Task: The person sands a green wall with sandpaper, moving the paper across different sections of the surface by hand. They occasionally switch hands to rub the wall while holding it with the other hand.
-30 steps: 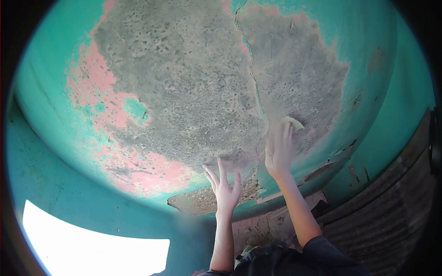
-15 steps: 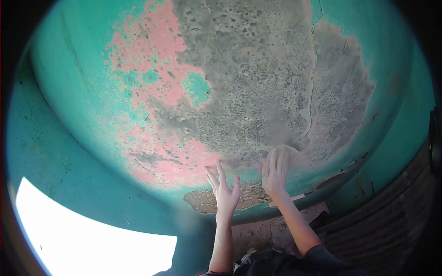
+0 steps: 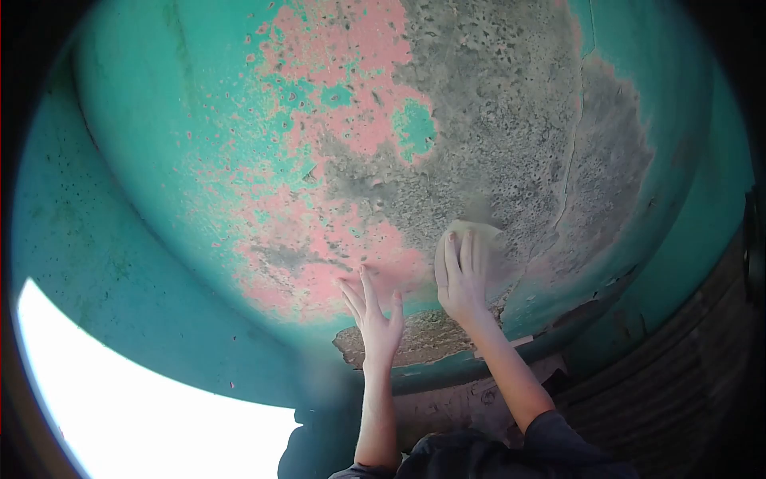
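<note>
Most of the view is filled by a curved wall (image 3: 132,120) with turquoise paint, which bends away toward the edges. On its upper right part lies a wide patch of bare grey surface (image 3: 511,104), pitted and rough. Next to it, on the left, there is an irregular area of pink undercoat (image 3: 351,40), with small islands of turquoise inside. A very bright opening (image 3: 136,391) stands at the lower left, and dark ribbed sheeting (image 3: 678,359) at the lower right. Near the bottom rim of the wall, a brown, broken patch (image 3: 399,339) shows coarse material. 2 bare hands reach up from dark sleeves (image 3: 550,435). The right hand (image 3: 463,291) has its fingers straight and close together; its grip is holding a pale round pad (image 3: 494,244) flat against the lower border of the grey surface. The left hand (image 3: 378,323) has a released grip, with the fingers spread before the pink undercoat; whether the fingertips touch it, I cannot tell. A thin crack (image 3: 570,160) runs down through the grey surface.
</note>
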A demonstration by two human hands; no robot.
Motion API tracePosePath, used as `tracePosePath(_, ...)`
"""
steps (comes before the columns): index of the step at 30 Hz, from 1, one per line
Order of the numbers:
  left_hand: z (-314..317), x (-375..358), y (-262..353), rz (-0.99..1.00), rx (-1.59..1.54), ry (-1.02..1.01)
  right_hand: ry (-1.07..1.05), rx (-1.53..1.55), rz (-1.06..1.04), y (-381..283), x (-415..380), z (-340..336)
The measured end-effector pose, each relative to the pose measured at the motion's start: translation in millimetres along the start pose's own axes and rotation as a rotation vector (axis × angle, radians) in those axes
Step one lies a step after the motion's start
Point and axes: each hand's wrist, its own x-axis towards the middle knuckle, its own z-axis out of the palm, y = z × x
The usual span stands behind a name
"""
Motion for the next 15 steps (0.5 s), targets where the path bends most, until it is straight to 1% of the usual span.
tracePosePath(1,-1,1,-2,-0.002,0.001,0.000,-0.001,-0.004,-0.004,-6,10,-5)
tracePosePath(3,1,1,-6,-0.002,-0.002,0.005,0.108,-0.039,-0.002,-18,23,-8)
tracePosePath(5,0,2,-8,0.002,-0.003,0.010,0.083,-0.050,-0.015,-12,-11,26)
tracePosePath(7,-3,0,-5,-0.050,-0.003,-0.044,-0.098,-0.148,-0.029,-14,-50,44)
tracePosePath(8,-5,-1,-5,-0.050,-0.009,-0.044,-0.121,-0.165,-0.029,-12,-55,48)
tracePosePath(9,-5,0,-5,-0.049,0.013,-0.044,-0.115,-0.172,-0.036,-16,-40,41)
tracePosePath(11,-2,1,-6,-0.057,0.029,-0.043,-0.033,-0.097,-0.066,-35,3,11)
tracePosePath(12,1,1,-7,-0.048,0.029,-0.020,-0.037,-0.100,-0.074,-39,15,5)
tracePosePath(14,3,0,-9,-0.043,0.031,0.004,0.038,-0.099,-0.093,-46,28,1)
tracePosePath(15,3,0,-10,-0.058,0.018,-0.008,0.036,-0.099,-0.098,-42,14,14)
